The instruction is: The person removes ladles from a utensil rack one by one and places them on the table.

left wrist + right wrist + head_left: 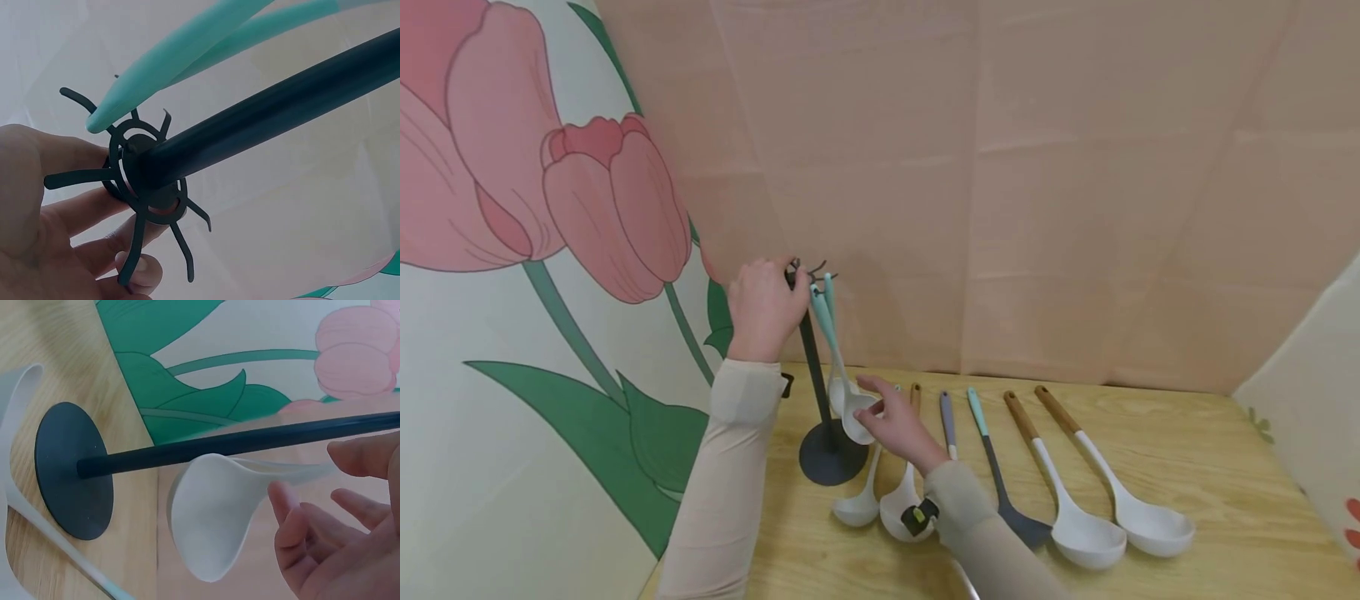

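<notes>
My left hand grips the top of a black utensil stand; in the left wrist view its fingers curl around the ring of hooks. Two ladles with turquoise handles hang from the hooks, their white bowls low beside the pole. Beside the front hanging ladle is my right hand, thumb and fingers spread apart around its neck. A fingertip lies at the ladle's edge in the right wrist view; whether it touches, I cannot tell.
On the wooden table lie several more utensils in a row: a small white ladle, a dark turner-like one with a turquoise handle, and two large white ladles with wooden handles. A tulip-patterned wall stands left.
</notes>
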{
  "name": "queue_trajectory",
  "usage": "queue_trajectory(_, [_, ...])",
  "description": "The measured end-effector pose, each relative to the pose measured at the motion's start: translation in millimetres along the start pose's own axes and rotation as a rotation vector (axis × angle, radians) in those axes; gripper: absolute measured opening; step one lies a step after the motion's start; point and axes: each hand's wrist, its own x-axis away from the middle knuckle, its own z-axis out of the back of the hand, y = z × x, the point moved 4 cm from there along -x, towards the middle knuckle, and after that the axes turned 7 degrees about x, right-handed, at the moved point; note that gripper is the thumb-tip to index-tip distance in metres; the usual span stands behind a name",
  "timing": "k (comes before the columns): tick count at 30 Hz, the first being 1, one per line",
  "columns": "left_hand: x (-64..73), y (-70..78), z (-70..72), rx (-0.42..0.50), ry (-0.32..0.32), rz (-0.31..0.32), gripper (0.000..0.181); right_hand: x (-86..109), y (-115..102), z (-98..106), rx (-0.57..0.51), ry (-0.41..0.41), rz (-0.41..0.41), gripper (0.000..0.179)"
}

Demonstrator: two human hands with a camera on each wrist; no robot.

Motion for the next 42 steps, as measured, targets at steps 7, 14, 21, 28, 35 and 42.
queue_trajectory(7, [0.2, 0.6, -0.7, -0.021, -0.01, 0.015, 0.043, -3.7, -2, -9, -0.024, -0.064, -0.007, 0.058])
queue_trajectory(14, [0.1, 0.7, -1.4, -0.014, -0.003, 0.009, 0.043, -5.7, -4, -11, -0.044, -0.053, 0.004, 0.052])
queue_trajectory(21, [1.2, 1.7, -0.2, -0.007, -0.002, 0.021, 0.042, -4.9, -5, -13, -0.052, -0.058, 0.026, 0.047])
queue_trajectory(28, [1.7, 3.3, 0.5, 0.001, -0.011, 0.027, 0.041, -2.5, -5, -13, -0.046, -0.052, 0.04, 0.04])
queue_trajectory(35, [1.3, 4.6, 0.9, -0.004, -0.024, 0.03, 0.041, -1.7, -7, -15, -0.039, -0.055, 0.059, 0.034])
queue_trajectory(42, [1.7, 5.4, 0.4, -0.004, -0.02, 0.029, 0.04, -3.7, -9, -20, -0.002, -0.066, 0.051, 0.032])
